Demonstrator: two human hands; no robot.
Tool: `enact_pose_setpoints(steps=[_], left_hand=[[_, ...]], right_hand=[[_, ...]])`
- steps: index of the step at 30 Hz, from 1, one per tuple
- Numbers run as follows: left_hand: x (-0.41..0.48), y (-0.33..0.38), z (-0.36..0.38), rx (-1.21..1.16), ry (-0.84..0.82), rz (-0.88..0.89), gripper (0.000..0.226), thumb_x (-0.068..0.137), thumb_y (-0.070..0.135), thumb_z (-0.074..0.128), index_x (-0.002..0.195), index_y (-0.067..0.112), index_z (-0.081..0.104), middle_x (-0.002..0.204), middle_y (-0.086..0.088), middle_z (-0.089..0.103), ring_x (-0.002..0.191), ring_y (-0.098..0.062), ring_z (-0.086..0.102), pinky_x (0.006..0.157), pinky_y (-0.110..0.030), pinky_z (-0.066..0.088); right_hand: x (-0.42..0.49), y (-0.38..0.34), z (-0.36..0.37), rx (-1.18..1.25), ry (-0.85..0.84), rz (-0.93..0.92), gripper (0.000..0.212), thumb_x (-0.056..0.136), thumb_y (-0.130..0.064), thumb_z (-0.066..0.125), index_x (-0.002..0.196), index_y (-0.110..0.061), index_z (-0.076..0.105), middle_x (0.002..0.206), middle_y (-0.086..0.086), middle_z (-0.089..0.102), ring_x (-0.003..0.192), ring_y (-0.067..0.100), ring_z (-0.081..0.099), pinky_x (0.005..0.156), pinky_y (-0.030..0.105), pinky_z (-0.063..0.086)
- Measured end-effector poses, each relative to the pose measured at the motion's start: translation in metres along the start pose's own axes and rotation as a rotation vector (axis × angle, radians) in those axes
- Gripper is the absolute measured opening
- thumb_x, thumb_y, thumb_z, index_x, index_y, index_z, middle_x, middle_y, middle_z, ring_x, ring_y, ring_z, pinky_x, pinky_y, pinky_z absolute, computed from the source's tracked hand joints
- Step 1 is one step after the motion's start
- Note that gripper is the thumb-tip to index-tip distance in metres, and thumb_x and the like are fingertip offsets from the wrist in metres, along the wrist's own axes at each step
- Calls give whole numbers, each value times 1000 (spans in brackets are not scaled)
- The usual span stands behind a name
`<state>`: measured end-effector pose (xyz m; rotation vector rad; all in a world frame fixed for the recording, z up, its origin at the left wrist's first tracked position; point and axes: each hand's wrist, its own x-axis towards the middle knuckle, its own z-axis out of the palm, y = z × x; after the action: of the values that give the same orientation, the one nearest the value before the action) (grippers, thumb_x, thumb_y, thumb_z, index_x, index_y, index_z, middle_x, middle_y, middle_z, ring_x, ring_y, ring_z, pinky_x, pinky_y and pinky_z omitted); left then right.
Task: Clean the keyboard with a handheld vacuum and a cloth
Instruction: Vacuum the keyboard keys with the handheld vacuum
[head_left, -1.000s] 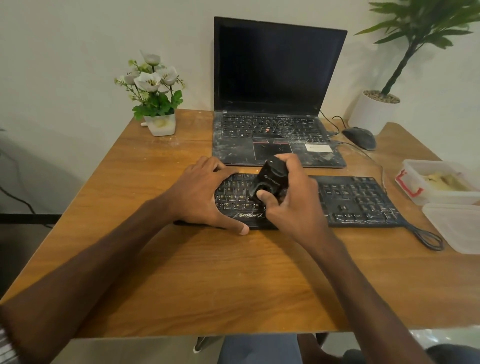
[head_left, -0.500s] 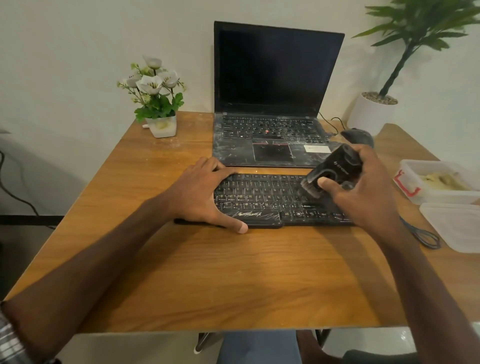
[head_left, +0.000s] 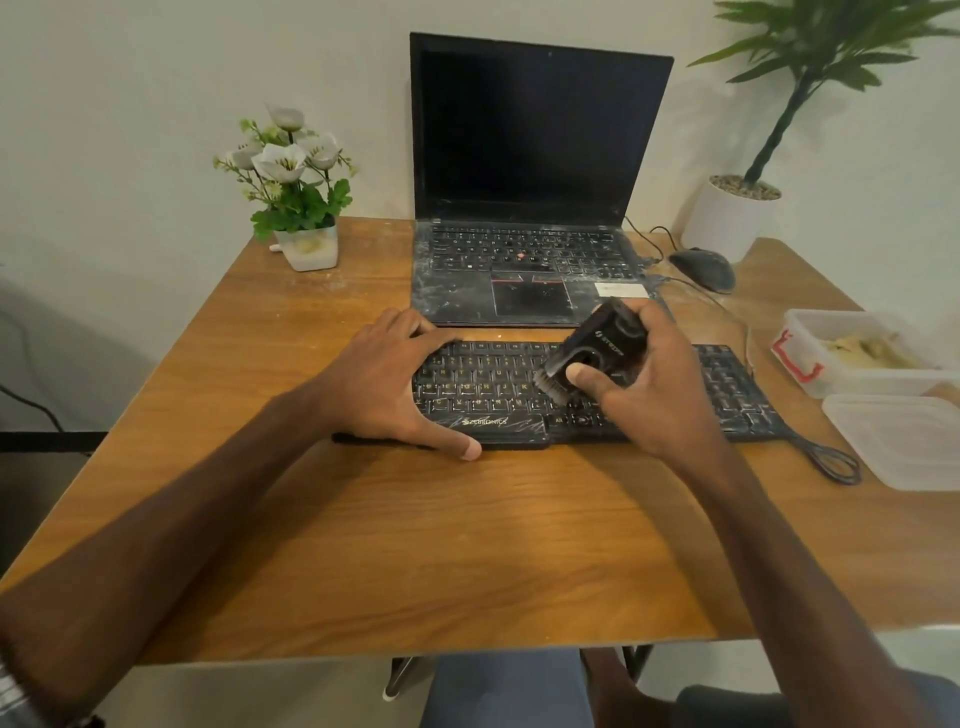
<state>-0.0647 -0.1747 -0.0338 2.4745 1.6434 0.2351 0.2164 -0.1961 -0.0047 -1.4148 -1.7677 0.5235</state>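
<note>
Wooden bench (head_left: 363, 545) carries our keyboard (head_left: 493, 395), pinned flat by our spread left hand (head_left: 387, 384) while our right hand (head_left: 649, 395) grips the vacuum (head_left: 592, 348), whose tilted brush could snag a keycap

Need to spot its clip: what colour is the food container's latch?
Red latch on the clear container, head view.

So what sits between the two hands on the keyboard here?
In the head view, only bare black keys of the black wired keyboard lie between the left hand, flat on its left end, and the right hand holding the black handheld vacuum.
</note>
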Motion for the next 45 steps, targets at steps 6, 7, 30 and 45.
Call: enact_pose_setpoints(steps=[6,7,30,45], left_hand=[[-1,1,0,-4,0,12,140,43,109,51,160,34,30,130,11,37,120,-10,33,108,-36,36],[-1,2,0,-7,1,10,140,43,109,52,160,35,30,130,11,36,121,-10,33,108,-35,36],[0,3,2,20,21,-1,142,42,111,44,158,32,31,128,8,37,119,-13,34,110,-44,39],[-2,-5,-4,-24,-46,-1,146,42,107,53,163,32,21,142,10,35,127,-12,33,115,-42,36]], right_hand=[[-4,-7,6,-49,-10,-20,56,81,-14,82,123,-21,47,97,-18,57,90,-4,58,73,18,52],[-6,-10,12,-42,-22,-36,56,81,-13,82,123,-22,46,97,-18,58,90,-3,59,74,20,55],[13,-41,45,95,-338,-217,54,81,-5,80,121,-24,50,105,-15,60,102,5,64,81,37,62],[23,-39,32,118,-309,-163,57,79,-8,84,123,-24,52,108,-16,60,104,-5,60,77,7,50]])
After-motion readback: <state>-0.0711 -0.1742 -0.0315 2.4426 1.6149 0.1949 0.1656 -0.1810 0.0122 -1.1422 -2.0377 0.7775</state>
